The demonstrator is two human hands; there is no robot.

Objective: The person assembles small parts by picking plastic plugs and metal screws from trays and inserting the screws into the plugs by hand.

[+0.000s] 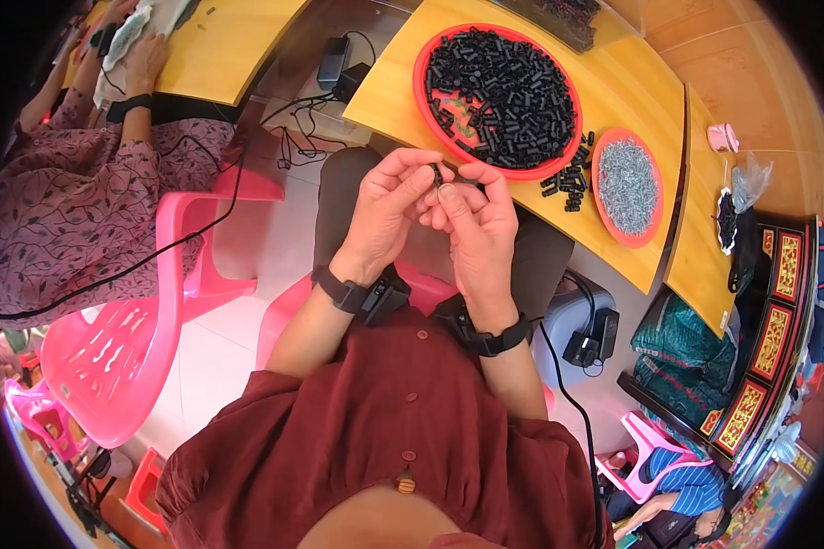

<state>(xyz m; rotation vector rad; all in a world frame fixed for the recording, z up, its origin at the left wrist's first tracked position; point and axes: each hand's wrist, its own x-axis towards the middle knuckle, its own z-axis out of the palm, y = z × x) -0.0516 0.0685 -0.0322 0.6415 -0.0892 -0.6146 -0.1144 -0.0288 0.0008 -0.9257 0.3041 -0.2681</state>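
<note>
My left hand (pixel 386 209) pinches a small black plastic piece (pixel 437 173) between thumb and fingertips, above my lap at the table's near edge. Close against it, my right hand (pixel 482 224) has its thumb pressed to its curled fingers at the lower end of that piece; whatever lies in this pinch is too small to make out. Just beyond my hands stands a round red tray (pixel 418 87) heaped with short black plastic parts (pixel 504 96). To its right, a smaller orange-red tray (pixel 654 220) holds many small silvery metal pieces (pixel 627 188).
Loose black parts (pixel 569 183) lie between the trays on the yellow table (pixel 389 91). A black cable (pixel 568 393) hangs beside my right arm. At left are a pink chair (pixel 110 366) and a person in patterned clothes (pixel 92 215) at another table (pixel 233 46).
</note>
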